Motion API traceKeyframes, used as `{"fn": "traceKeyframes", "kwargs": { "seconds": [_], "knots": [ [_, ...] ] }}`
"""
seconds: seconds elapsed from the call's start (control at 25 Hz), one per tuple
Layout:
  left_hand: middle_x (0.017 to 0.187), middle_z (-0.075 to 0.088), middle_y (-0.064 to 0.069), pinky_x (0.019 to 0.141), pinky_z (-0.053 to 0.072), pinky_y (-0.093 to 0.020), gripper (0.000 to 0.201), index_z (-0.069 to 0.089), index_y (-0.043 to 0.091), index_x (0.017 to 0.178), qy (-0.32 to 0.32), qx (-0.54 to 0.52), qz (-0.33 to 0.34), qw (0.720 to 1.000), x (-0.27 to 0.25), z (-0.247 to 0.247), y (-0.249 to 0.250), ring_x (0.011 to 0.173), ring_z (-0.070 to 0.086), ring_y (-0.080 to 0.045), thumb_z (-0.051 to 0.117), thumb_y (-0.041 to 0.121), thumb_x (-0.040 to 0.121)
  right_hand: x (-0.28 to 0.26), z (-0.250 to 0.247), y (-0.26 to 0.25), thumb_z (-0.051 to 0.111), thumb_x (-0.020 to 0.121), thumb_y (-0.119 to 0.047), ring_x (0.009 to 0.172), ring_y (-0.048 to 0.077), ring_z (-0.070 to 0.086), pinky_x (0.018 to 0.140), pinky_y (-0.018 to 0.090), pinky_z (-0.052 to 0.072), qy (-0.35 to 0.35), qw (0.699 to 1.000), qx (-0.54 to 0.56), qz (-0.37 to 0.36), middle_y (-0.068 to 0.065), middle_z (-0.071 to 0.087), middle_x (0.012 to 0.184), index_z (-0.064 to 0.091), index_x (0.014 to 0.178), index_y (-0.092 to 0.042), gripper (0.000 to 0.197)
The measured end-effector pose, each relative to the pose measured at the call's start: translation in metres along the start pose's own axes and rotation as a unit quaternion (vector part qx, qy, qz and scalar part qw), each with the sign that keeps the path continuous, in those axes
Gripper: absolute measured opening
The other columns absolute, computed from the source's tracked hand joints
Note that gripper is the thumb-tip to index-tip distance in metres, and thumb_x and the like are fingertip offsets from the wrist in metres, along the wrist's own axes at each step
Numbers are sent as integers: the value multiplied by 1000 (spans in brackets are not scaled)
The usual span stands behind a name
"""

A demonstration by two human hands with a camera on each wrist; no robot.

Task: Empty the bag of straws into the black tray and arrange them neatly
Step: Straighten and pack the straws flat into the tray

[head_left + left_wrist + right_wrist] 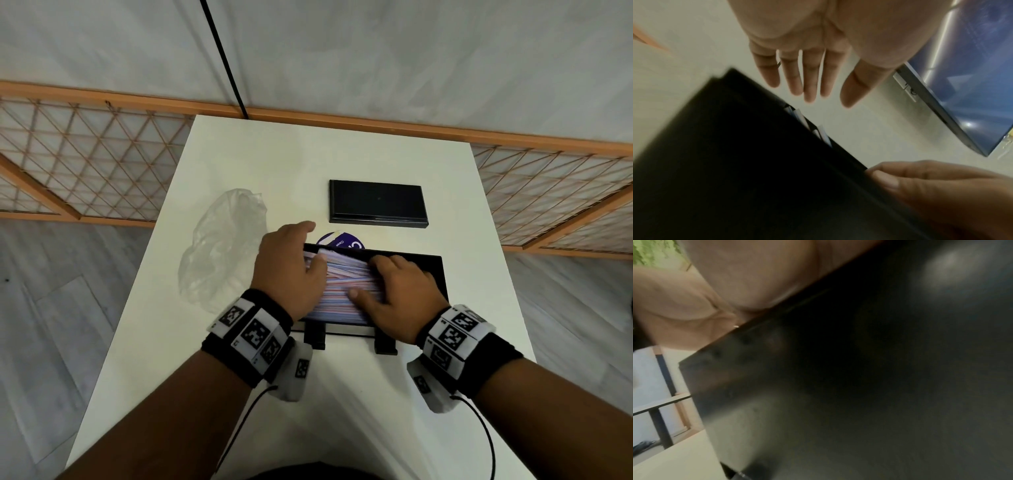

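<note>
The black tray sits on the white table in front of me, on a black stand. A pile of pink, blue and white straws fills its left and middle. My left hand hovers over the pile's left end with straight fingers reaching past the tray's rim. Straw tips poke over that rim. My right hand lies flat on the pile's right end, thumb on the straws. The clear plastic bag lies crumpled left of the tray. The right wrist view shows only palm and blurred dark tray.
A second flat black tray or lid lies further back on the table. A round purple item peeks out just behind the straw tray. A wooden lattice fence runs behind the table, and a black cable crosses the wall.
</note>
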State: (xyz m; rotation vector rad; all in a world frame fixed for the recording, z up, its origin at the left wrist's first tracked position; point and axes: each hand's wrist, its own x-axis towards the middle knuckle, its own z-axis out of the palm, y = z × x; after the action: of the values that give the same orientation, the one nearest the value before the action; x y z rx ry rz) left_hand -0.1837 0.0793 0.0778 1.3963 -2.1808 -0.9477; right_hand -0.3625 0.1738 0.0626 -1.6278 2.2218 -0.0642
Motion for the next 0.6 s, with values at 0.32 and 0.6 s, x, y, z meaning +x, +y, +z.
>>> {"fn": "traceKeyframes", "kwargs": {
  "seconds": [0.32, 0.6],
  "knots": [
    [108, 68, -6, 90, 47, -45, 44, 72, 18, 115, -41, 114, 24, 992, -1, 10, 3, 107, 57, -32, 46, 27, 81, 1, 4, -8, 19, 67, -88, 117, 25, 46, 105, 46, 33, -37, 999, -18, 8, -2, 49, 122, 42, 137, -39, 88],
    [74, 74, 5, 83, 59, -34, 6, 71, 20, 77, -35, -135, -171, 975, 6, 6, 25, 75, 74, -19, 66, 19, 77, -1, 1, -15, 30, 57, -99, 126, 26, 42, 108, 58, 26, -97, 995, -9, -14, -7, 45, 138, 31, 143, -39, 105]
  ]
}}
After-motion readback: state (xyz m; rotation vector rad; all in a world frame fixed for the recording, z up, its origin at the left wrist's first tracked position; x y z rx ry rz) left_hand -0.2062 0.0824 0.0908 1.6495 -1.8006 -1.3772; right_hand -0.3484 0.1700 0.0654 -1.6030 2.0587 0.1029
